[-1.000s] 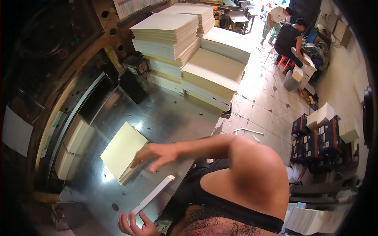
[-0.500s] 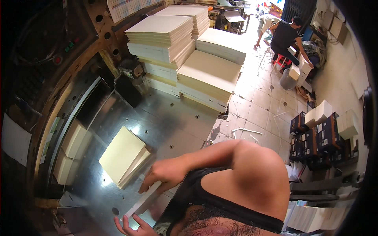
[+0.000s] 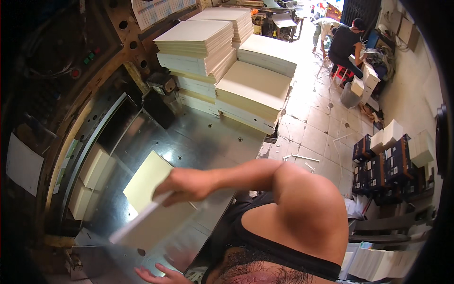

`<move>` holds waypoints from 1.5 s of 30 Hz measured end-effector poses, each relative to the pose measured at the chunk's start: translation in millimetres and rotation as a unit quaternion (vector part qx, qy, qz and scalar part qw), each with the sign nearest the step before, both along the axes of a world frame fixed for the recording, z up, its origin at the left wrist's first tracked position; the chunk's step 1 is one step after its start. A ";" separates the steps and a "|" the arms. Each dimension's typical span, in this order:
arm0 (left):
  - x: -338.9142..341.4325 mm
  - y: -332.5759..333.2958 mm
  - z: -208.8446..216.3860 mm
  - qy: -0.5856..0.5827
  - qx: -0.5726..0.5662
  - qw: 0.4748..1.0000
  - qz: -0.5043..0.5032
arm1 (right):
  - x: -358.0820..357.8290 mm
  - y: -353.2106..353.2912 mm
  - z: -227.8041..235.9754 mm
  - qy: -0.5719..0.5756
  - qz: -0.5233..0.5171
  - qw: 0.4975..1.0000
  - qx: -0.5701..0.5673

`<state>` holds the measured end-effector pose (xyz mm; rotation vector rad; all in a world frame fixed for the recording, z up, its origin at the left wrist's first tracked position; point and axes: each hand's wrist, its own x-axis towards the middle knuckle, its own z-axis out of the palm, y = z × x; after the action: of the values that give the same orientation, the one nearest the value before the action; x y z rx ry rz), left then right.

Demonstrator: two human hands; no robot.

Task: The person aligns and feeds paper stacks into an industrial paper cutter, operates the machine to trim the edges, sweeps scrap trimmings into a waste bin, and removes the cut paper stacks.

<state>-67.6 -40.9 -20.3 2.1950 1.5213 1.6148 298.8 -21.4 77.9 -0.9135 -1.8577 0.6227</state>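
At the near edge the left hand [image 3: 156, 274] lies open, palm up and empty, just beyond it the right hand [image 3: 187, 185] is closed on the upper end of a thin sheaf of paper [image 3: 151, 226], held slanting and blurred above the shiny metal table [image 3: 208, 142]. To do this well, I judge, the grip should stay firm near that end while the open palm comes under the low end, so the sheets stay squared. Just behind lies a cream paper stack [image 3: 144, 180], and far right tall paper piles [image 3: 250, 92].
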 end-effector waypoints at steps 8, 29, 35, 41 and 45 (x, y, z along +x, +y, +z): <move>14.8 2.7 -23.2 -0.004 -0.035 0.999 -0.019 | 8.8 40.0 17.6 -0.036 -0.159 0.930 0.329; 11.3 4.7 -32.6 -0.001 -0.049 0.999 -0.009 | -12.1 62.9 -101.8 -0.336 -0.166 0.922 0.097; 6.9 4.2 -35.0 0.001 -0.050 0.999 -0.002 | -6.9 77.2 -92.8 -0.057 -0.173 0.983 0.013; 7.8 5.7 -36.0 0.005 -0.048 0.999 0.000 | 3.7 64.6 -99.0 -0.163 -0.228 0.954 0.103; 8.1 7.5 -36.4 0.008 -0.049 0.999 0.003 | 0.0 58.6 -108.8 -0.312 -0.187 0.931 -0.003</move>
<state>-59.5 -33.4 -56.7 2.1596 1.5778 1.4923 298.7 37.2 -30.9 -1.5533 -2.1329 0.0942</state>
